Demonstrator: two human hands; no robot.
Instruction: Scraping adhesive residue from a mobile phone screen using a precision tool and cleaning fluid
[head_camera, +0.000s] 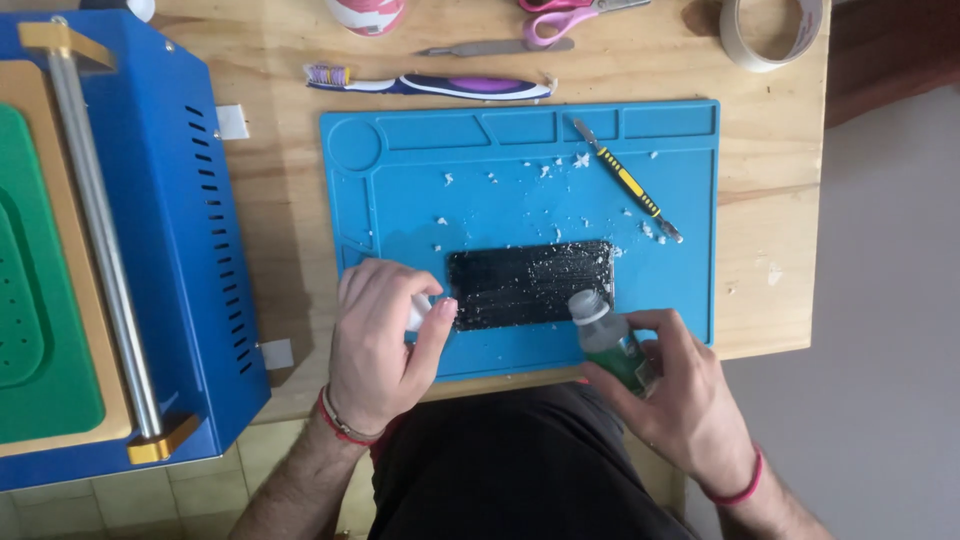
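1. The right hand (680, 395), nearest the camera, wraps its fingers around a small green bottle (612, 342), tilted toward the black glass panel (530, 284).
2. The left hand (378, 345) pinches a small white cap (418, 312) at the panel's left end.
3. The panel lies flat on the blue mat (520, 160), strewn with white flecks.
4. A yellow-handled tool (627, 181) lies beyond.

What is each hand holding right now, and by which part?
The right hand grips a small green bottle around its body. The left hand pinches a small white piece between thumb and fingers; which part cannot be told.
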